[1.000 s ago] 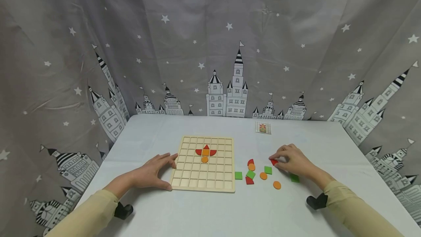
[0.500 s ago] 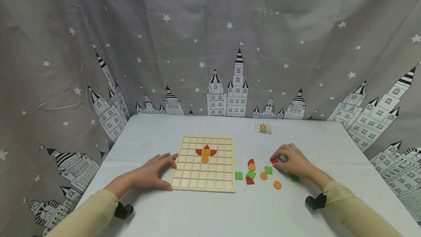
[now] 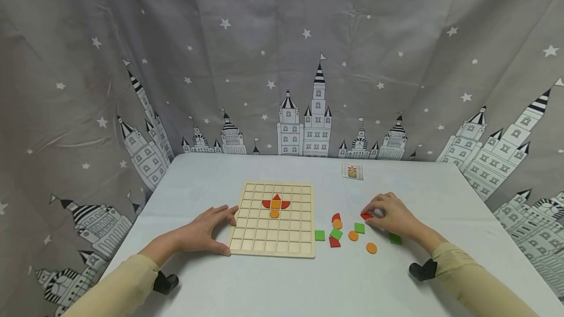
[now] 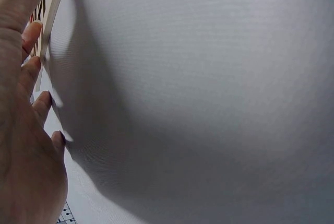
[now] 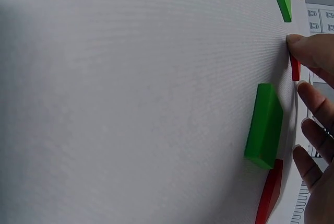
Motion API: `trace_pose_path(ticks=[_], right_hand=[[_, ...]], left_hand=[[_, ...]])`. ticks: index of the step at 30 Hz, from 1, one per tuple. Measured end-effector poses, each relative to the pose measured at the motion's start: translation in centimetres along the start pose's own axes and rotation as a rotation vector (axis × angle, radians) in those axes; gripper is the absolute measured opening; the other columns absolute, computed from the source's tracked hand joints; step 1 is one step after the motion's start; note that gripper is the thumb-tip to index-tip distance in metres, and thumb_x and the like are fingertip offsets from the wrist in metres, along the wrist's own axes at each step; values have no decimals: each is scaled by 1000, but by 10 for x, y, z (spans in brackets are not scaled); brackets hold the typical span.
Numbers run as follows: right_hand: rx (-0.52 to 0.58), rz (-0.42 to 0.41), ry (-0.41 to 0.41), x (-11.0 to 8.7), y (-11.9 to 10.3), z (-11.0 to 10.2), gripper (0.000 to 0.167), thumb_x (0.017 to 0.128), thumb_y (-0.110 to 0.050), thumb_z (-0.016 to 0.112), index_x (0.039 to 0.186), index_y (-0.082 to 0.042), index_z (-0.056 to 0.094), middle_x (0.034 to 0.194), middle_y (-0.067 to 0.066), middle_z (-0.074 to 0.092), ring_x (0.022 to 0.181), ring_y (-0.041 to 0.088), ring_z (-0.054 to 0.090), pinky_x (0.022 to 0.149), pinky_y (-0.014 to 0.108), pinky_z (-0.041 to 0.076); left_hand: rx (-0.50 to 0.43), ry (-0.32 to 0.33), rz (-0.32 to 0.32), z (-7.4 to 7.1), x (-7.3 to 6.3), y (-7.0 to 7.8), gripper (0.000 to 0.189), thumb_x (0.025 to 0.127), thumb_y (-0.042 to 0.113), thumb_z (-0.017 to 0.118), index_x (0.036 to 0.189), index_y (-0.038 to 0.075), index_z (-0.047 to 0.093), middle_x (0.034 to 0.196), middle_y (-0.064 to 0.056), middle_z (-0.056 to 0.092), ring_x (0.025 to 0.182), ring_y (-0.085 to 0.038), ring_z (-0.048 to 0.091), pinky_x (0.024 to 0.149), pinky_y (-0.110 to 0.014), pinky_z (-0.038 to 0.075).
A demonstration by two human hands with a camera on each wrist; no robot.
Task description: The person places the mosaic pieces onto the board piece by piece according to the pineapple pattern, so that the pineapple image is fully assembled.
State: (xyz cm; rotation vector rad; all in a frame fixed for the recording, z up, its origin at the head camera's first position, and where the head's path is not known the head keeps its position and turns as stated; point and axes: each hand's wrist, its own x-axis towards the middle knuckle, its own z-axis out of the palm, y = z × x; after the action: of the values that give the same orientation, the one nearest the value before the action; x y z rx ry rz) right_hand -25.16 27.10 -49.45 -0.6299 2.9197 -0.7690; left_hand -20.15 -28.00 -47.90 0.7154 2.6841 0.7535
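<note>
The right grip (image 3: 391,214), thumb and fingertips drawn into a narrow pinch, has hold of a red piece (image 3: 366,216) low over the surface (image 3: 282,283), near a green square (image 3: 359,228). The left grip (image 3: 203,230), thumb and fingers spread wide, touches the left side of the wooden grid board (image 3: 271,247), whose upper-middle cells bear red and orange pieces (image 3: 275,204).
</note>
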Motion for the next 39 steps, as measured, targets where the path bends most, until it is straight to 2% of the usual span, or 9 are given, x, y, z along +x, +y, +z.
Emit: trace_pose_path(ticks=[7, 14, 18, 20, 23, 26, 29, 32, 39], right_hand=[[9, 5, 3, 1, 2, -3, 20, 87, -22, 81, 105, -28, 80, 107, -3, 64, 113, 30, 49, 94, 55, 46], [-15, 17, 16, 1, 4, -6, 22, 86, -30, 83, 106, -23, 76, 115, 1, 66, 117, 33, 49, 101, 59, 44], [-13, 24, 19, 2, 6, -8, 16, 88, -24, 80, 104, -25, 77, 115, 2, 65, 117, 33, 49, 100, 60, 44], [-11, 27, 15, 2, 6, -9, 19, 88, -22, 78, 107, -27, 78, 114, 1, 65, 117, 33, 49, 100, 59, 44], [-18, 33, 27, 2, 6, -10, 23, 88, -28, 80, 110, -23, 77, 114, 1, 65, 118, 33, 49, 100, 59, 44], [-41, 40, 67, 3, 5, -9, 31, 84, -41, 84, 105, -20, 75, 112, 1, 66, 115, 33, 51, 100, 58, 45], [-62, 48, 104, 3, 4, -6, 32, 80, -46, 86, 96, -22, 72, 109, 2, 66, 112, 33, 52, 98, 58, 45], [-76, 38, 93, 1, 3, 1, 30, 80, -46, 86, 94, -24, 71, 110, 2, 66, 112, 33, 52, 99, 59, 44], [-44, 33, 77, -4, 0, 6, 25, 84, -37, 84, 102, -24, 73, 112, -1, 65, 116, 32, 51, 102, 61, 42]], left_hand=[[-2, 5, 14, -2, 4, 0, 60, 72, 57, 87, 115, 29, 56, 165, -9, 32, 151, -47, 19, 119, -69, 9], [-1, 5, 10, -5, 6, 2, 60, 72, 57, 87, 114, 29, 56, 165, -9, 33, 151, -48, 19, 119, -70, 11], [5, 10, 17, -6, 8, 2, 60, 71, 57, 88, 114, 29, 56, 165, -10, 33, 150, -48, 20, 119, -70, 11], [1, 11, 19, -6, 8, 3, 60, 71, 56, 88, 114, 28, 56, 165, -10, 33, 150, -48, 20, 119, -69, 10], [-4, 10, 21, -7, 8, 3, 60, 71, 56, 88, 114, 28, 56, 165, -10, 32, 150, -48, 19, 119, -70, 10], [-8, 13, 17, -7, 9, 4, 60, 71, 55, 88, 114, 28, 56, 165, -10, 33, 151, -48, 19, 118, -71, 10], [-5, 17, 8, -6, 8, 3, 59, 71, 56, 88, 114, 29, 56, 165, -9, 33, 150, -48, 20, 117, -72, 12], [-2, 5, -16, -3, 3, 1, 60, 71, 58, 87, 113, 31, 56, 165, -7, 33, 150, -48, 20, 117, -73, 12], [-11, 14, -7, 1, -2, 0, 59, 70, 59, 87, 112, 32, 56, 164, -8, 34, 149, -50, 22, 114, -76, 16]])
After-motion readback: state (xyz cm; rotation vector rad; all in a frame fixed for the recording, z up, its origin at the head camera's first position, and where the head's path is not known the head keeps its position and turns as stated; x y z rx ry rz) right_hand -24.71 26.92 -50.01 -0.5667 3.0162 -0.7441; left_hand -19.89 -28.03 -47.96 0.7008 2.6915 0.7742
